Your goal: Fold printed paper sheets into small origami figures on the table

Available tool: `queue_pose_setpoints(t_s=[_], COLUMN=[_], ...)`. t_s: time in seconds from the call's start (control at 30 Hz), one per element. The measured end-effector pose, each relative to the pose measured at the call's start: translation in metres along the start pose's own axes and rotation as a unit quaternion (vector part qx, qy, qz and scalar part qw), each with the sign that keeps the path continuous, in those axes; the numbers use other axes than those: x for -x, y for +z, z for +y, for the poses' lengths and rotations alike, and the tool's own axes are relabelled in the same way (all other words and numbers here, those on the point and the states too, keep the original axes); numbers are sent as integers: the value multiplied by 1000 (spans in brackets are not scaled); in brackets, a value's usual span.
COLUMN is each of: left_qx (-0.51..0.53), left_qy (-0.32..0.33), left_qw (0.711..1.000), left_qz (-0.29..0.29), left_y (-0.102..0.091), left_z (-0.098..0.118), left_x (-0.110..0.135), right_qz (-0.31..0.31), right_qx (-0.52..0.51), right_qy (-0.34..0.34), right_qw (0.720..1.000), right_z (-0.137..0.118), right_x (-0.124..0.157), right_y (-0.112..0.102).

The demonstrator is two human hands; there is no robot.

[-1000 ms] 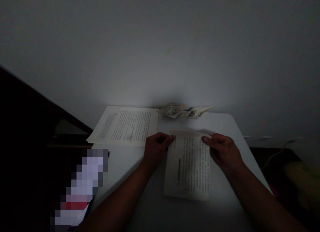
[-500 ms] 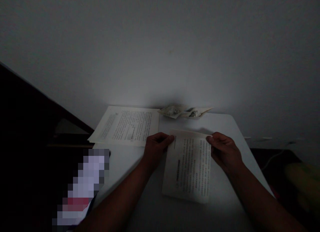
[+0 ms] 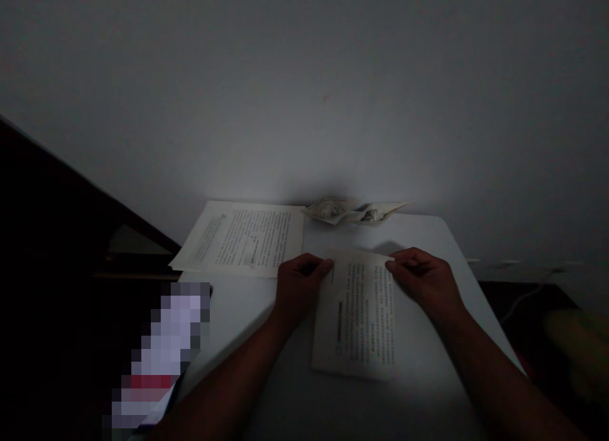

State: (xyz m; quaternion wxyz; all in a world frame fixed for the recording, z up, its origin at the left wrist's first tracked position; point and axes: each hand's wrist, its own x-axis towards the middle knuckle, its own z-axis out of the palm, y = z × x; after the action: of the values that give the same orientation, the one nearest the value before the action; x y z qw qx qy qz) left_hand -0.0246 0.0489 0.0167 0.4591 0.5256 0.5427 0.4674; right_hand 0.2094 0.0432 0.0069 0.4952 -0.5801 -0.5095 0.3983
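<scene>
A printed sheet of paper (image 3: 356,314) lies lengthwise on the white table (image 3: 419,390) in front of me. My left hand (image 3: 297,289) pinches its far left corner, fingers curled on the edge. Pinching the far right corner is my right hand (image 3: 423,279), thumb and fingers pressed on the paper. The far edge of the sheet is slightly lifted off the table.
A second printed sheet (image 3: 242,238) lies flat at the table's far left. Two small folded paper pieces (image 3: 352,211) rest against the white wall (image 3: 304,98). Dark furniture (image 3: 57,250) stands to the left; a blurred patch covers something at lower left.
My right hand has shifted a little left and inward along the far edge of the sheet. The sheet's right corner looks narrower now. My left hand has hardly moved.
</scene>
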Motion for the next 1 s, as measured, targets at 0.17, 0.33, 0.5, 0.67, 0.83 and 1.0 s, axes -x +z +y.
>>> queue_pose_setpoints(t_s=[0.17,0.33,0.5,0.67,0.83,1.0], left_qx=[-138,-219,-305,-427,-493,-503], left_qy=[47,72,136,187,178,160], left_qw=[989,973,943,885,851,848], left_qz=[7,6,2,-13,-31,-45], left_y=[-1,-2,-3,-3,-3,-4], left_z=[-1,-3,-5,-10,-11,-10], left_x=[0,-2,-2,-1,-2,-4], right_qz=[-8,-76,-104,-91,-101,-89], right_qx=[154,239,291,333,324,301], right_qy=[-96,-207,-275,-310,-335,-298], right_qw=[983,946,910,886,879,901], right_z=[6,15,19,13,13,14], right_x=[-3,-8,-11,-11,-12,-11], right_y=[0,-4,-6,-5,-4,-2])
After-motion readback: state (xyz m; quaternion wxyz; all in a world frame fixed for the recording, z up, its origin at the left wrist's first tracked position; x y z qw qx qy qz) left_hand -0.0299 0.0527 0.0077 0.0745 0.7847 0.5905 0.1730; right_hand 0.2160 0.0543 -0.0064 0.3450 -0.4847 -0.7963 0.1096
